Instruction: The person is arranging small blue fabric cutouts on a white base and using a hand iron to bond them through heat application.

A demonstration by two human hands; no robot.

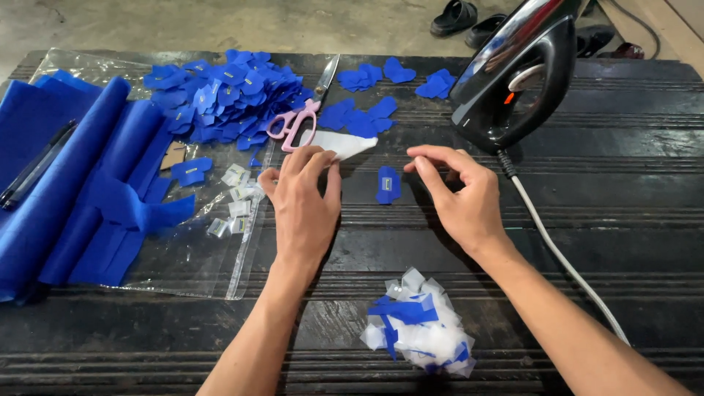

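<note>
While both hands hover over the dark ribbed worktop (pixel 623 220), we note from the head view a single small blue fabric piece (pixel 388 184) lying flat between them, untouched, kept apart from the heaps so it can be worked alone. Left hand (pixel 302 205): fingers together, pinching the corner of a white paper sheet (pixel 341 144), holding it flat. Right hand (pixel 458 192): fingers curled, slightly apart, gripping nothing, tips just beside the blue piece. Pink-handled scissors (pixel 297 121) lie near the left hand. Black iron (pixel 517 73) stands on its heel behind the right hand, soleplate off the worktop. Cut blue pieces (pixel 220 95) are piled on a clear plastic bag (pixel 191 271); blue and white scraps (pixel 419 323) are heaped nearest us.
</note>
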